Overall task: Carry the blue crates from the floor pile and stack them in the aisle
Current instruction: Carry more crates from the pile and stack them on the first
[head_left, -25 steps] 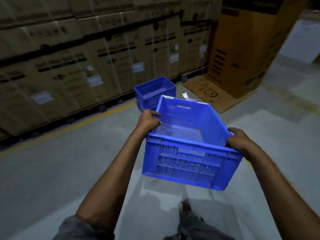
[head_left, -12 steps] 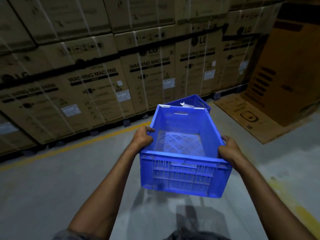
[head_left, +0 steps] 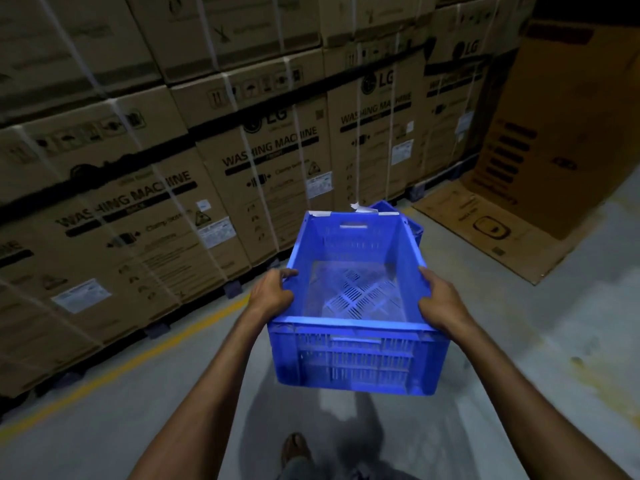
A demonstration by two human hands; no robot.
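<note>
I carry an empty blue slotted crate (head_left: 356,355) in front of me, above the floor. My left hand (head_left: 272,292) grips its left rim, fingers curled over the edge. My right hand (head_left: 440,303) grips the right rim the same way. Torn white tape clings to the crate's far rim. Behind the far end, only a corner of a second blue crate (head_left: 414,225) shows on the floor; the carried crate hides the remainder.
A wall of stacked cardboard washing-machine boxes (head_left: 263,174) runs along the left and back, bordered by a yellow floor line (head_left: 145,355). A tall brown carton (head_left: 568,126) stands at the right with flattened cardboard (head_left: 485,223) before it. My shoe (head_left: 294,448) is below.
I have walked closer to the boxes and the floor crate, which is now mostly hidden behind the carried crate. Both hands keep their grip on the rims.
</note>
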